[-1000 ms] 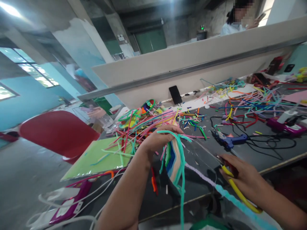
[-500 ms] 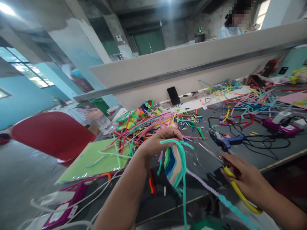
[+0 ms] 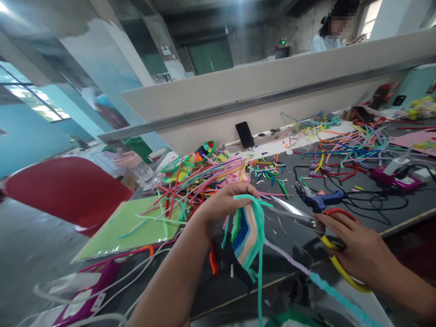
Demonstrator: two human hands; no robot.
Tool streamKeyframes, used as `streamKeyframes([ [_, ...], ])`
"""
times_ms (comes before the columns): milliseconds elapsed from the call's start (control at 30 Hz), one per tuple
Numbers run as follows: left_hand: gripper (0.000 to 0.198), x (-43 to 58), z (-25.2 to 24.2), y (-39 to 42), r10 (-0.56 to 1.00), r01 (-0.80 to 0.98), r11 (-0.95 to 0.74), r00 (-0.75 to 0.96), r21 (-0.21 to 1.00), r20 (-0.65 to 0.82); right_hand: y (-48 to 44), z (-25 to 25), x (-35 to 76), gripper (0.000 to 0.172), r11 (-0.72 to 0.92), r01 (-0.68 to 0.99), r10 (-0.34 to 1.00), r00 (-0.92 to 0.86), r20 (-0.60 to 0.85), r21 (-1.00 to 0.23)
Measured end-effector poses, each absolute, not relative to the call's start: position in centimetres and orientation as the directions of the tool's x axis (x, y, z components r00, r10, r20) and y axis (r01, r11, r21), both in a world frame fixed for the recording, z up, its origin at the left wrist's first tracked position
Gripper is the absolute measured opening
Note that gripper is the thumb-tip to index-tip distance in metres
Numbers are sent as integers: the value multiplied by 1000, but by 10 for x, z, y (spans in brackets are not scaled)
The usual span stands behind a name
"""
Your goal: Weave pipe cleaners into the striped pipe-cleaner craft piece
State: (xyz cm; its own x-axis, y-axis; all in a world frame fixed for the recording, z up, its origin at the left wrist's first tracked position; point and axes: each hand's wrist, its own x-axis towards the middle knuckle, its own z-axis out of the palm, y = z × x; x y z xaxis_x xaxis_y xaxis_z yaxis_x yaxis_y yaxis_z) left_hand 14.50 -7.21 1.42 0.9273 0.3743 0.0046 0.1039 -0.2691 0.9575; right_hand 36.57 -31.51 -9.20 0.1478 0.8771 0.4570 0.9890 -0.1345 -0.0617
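My left hand grips a woven pipe-cleaner piece in teal, blue, green and cream bands, with loose teal strands hanging down. My right hand holds scissors with red and yellow handles. Their blades point left toward the top of the piece, close to the teal strand at my left fingers. A purple-and-teal twisted pipe cleaner trails from the piece toward the lower right.
A pile of coloured pipe cleaners lies on the dark table, with a blue glue gun, black cables, a green sheet, a phone against the divider and a red chair. A person sits beyond the divider.
My right hand has lifted the scissors and swung the blades left toward the woven piece. My left hand keeps its hold, almost still.
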Motion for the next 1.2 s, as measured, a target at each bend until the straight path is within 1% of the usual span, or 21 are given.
streamKeyframes([
  [133,20,146,15,-74,376,119,-277,927,954,-7,-317,-88,369,50,-141,990,879,124,461,3],
  [233,19,148,17,-77,388,154,-254,921,955,-46,-316,-81,368,46,-132,991,877,102,470,31],
  [333,20,151,20,-81,369,160,-217,927,963,-71,-314,-74,366,49,-118,991,883,78,463,57],
  [433,19,153,21,-85,369,176,-151,923,973,-109,-311,-70,365,52,-101,992,877,52,478,77],
  [600,20,156,13,-86,384,195,-17,907,981,-173,-304,-69,365,49,-83,990,870,16,493,115],
  [767,27,157,1,-82,371,169,68,911,983,-182,-299,-78,367,45,-96,990,864,32,502,101],
  [833,27,156,0,-80,371,163,62,912,985,-174,-299,-84,372,47,-101,992,870,53,490,72],
  [900,26,155,1,-78,372,149,43,915,988,-154,-298,-90,378,49,-103,995,873,83,480,16],
  [1000,26,155,2,-75,377,105,48,919,993,-116,-297,-99,384,46,-61,988,872,123,475,-145],
  [1100,27,155,1,-72,428,56,77,900,995,-84,-293,-103,381,41,-10,945,870,170,463,-328],
  [1167,28,156,0,-70,455,37,93,887,995,-76,-291,-103,377,41,-4,918,872,197,448,-396],
  [1200,29,156,-1,-70,462,28,97,884,995,-70,-291,-102,374,42,0,913,877,196,439,-407],
])
